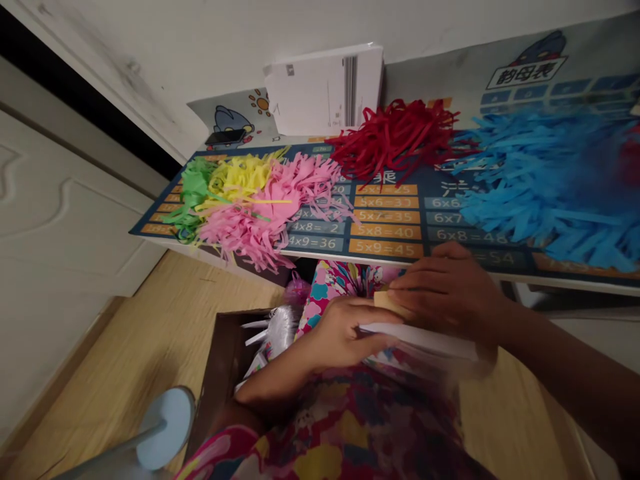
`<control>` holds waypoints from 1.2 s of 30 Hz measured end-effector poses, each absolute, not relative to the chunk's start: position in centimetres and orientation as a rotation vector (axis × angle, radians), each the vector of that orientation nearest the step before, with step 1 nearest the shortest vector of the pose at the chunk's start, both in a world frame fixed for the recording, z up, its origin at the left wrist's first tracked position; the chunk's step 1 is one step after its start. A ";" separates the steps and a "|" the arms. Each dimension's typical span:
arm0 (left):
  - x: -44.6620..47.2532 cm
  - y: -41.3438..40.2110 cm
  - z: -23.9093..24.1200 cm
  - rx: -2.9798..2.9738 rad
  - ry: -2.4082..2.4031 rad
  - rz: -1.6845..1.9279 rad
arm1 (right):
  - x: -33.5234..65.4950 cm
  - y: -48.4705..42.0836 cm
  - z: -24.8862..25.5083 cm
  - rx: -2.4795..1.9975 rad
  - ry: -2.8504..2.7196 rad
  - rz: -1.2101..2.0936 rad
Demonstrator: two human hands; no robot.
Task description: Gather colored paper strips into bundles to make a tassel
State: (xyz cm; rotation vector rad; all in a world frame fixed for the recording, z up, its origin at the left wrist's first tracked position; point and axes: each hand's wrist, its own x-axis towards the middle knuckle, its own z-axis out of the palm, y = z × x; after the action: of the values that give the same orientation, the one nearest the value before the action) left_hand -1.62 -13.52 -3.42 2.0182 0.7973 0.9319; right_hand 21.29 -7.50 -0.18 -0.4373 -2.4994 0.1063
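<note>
Above my lap, my left hand (343,333) pinches one end of a flat white strip (430,341) between thumb and fingers. The strip stretches right, beneath my other hand, and its far end is smeared by motion. Close by, my right hand (447,287) has its fingers curled over a small tan piece (387,305), most of which is hidden. I cannot tell whether the tan piece is joined to the strip. Both hands are just below the table's front edge.
On the chart-covered table (385,230) lie pink (285,200), yellow (240,175), green (195,187), red (395,143) and blue (560,180) fringed bunches. A white box (315,93) and dark phone (226,138) stand behind. A brown box (215,360) holding silvery fringe (281,330) is at lower left.
</note>
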 end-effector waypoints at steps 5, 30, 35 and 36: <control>-1.7 -13.5 -3.6 1.987 0.820 0.883 | 20.7 -7.8 -0.8 -0.524 -2.408 0.187; -2.2 -13.2 -3.9 1.926 0.804 0.954 | 25.3 -7.8 -2.3 -1.176 -2.063 1.123; -2.3 -13.9 -3.8 2.009 0.803 0.986 | 29.6 -4.4 4.7 -1.382 -1.770 0.719; -2.3 -13.9 -3.9 2.001 0.800 0.977 | 30.9 -2.9 6.4 -1.441 -1.683 0.607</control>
State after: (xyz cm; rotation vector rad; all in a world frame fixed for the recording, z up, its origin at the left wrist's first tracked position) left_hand -2.29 -13.89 -3.85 2.0005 0.7998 0.9772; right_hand 30.90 -2.87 6.38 -1.4408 -1.6828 0.6067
